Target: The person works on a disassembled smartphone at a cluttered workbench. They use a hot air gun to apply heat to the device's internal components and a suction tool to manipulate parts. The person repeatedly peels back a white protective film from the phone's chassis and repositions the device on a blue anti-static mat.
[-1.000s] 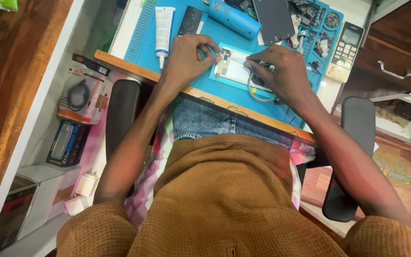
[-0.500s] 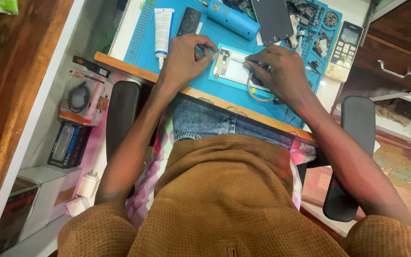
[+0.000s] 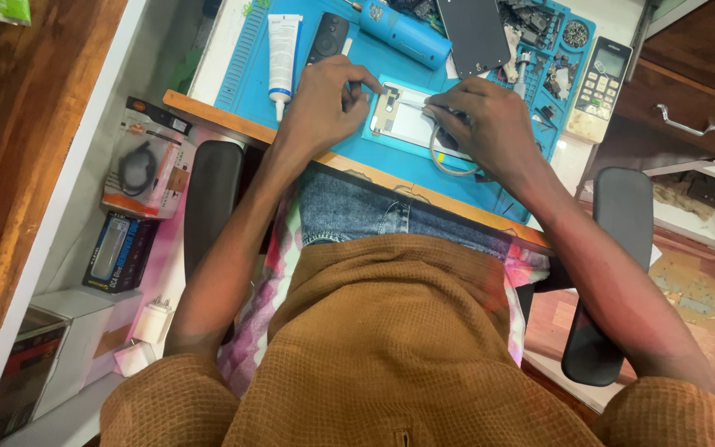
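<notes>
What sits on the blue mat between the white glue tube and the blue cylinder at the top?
In the head view, a black remote control lies between the white glue tube and the blue cylinder, just above the left hand.

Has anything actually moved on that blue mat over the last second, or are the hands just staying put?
Hardly anything changed. The left hand still steadies the opened phone at its left edge, and the right hand still works at its right side, fingertips shifting only slightly. The white tube, black remote, blue cylinder and grey remote all lie where they were on the blue mat.
</notes>
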